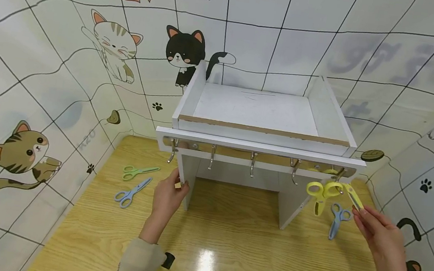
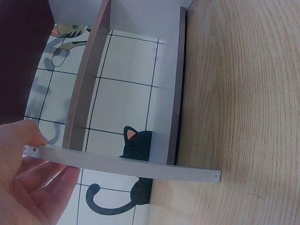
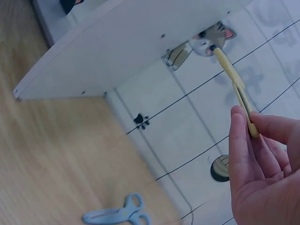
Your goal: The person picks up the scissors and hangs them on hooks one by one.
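Yellow scissors (image 3: 236, 83), pinched by right hand (image 1: 385, 242), near open-topped shelf (image 1: 256, 108)

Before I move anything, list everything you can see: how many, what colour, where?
Shelf: one, white, on the table
Hooks: five, silvery, along the shelf front
Green scissors: one pair, table, left of shelf
Blue scissors: two pairs, table, either side of shelf
Yellow scissors: one pair, at the rightmost hook
Yellow item, seemingly scissors edge-on: one, in the right hand
Table: one, wood-coloured, under the shelf
Backdrop: white with dark lines, cartoon prints, behind and beside the table
Left hand: one, bare, gripping the shelf's left panel
Right hand: one, bare, pinching the yellow item
Sleeves: two, beige, on both arms
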